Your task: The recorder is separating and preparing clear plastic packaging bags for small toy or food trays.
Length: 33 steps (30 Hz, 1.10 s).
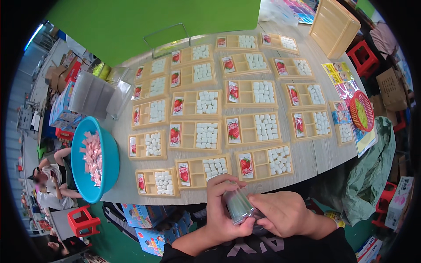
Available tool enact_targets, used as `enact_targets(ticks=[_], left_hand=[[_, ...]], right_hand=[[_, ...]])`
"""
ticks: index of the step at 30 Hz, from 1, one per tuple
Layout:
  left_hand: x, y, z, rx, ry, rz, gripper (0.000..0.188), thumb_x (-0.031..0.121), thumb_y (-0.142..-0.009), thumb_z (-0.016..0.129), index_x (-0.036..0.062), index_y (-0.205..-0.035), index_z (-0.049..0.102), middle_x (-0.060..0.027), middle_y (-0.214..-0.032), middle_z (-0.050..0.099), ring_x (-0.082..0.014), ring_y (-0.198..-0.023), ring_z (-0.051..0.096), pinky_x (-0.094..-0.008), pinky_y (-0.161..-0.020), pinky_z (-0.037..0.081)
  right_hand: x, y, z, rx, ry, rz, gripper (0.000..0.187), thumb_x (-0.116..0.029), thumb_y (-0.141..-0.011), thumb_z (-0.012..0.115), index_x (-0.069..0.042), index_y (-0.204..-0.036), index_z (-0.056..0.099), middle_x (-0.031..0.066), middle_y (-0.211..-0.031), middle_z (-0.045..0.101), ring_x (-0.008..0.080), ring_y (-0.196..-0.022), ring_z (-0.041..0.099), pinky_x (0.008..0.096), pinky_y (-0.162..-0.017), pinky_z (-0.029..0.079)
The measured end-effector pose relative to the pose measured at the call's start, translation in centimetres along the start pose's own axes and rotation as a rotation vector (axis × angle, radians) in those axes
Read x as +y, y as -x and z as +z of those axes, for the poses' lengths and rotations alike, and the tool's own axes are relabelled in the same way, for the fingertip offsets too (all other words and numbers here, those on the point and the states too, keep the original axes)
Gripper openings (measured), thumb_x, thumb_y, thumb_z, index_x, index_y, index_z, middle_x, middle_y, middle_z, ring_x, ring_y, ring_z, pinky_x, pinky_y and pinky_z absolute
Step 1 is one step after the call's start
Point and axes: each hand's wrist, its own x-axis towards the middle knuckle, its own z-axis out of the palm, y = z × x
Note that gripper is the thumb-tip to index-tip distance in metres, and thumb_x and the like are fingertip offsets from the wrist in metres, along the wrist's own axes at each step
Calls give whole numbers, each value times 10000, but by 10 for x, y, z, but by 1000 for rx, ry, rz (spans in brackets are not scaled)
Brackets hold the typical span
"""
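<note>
Close to my body, past the near table edge, a clear, greenish plastic bundle is gripped between my hands; its exact kind I cannot make out. Wrapped around its left side is my left hand. My right hand pinches its right side, with the fingertips partly hidden. Beyond them, rows of cream compartment trays cover the table. Each shows white marshmallow-like pieces at its right and a packet with a strawberry picture at its left; small compartments between hold nothing visible.
A blue basin of pink packets stands at the left table edge. A red basket sits at the right over printed sheets. Stacked cream trays stand at the back right. Clear plastic boxes are at the left. Green sheeting hangs at the right.
</note>
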Motion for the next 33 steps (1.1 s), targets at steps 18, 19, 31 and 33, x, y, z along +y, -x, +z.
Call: enact_targets(ticks=[18,19,31,33], left_hand=[[-3,-2,1,-24,5,3,753,421,-738,792,55,-1241,367,-175,-1206,401,-266,-1038,558,-407,-868,507],[-2,-2,1,-22,42,-1,733,302,-695,803,59,-1244,381,-171,-1209,402,-272,-1054,551,-404,-894,491],[-3,-3,0,-20,47,2,701,240,-667,798,57,-1209,393,-170,-1185,417,-268,-1025,552,-392,-888,480],[-2,-1,0,-9,71,-29,705,242,-672,796,58,-1219,390,-168,-1185,413,-270,-1024,550,-397,-889,480]], right_hand=[[4,-4,-1,-3,-65,40,427,-307,-892,663,26,-1153,606,168,-980,675,312,-765,684,369,-630,555],[3,-3,-1,-7,-56,40,432,-312,-889,668,23,-1154,605,166,-981,676,310,-763,684,368,-629,554],[5,0,7,43,-47,50,397,-335,-968,562,-4,-1186,587,148,-960,665,296,-727,662,366,-600,536],[4,1,9,75,-12,38,399,-326,-973,553,5,-1194,583,147,-949,663,295,-732,661,365,-598,534]])
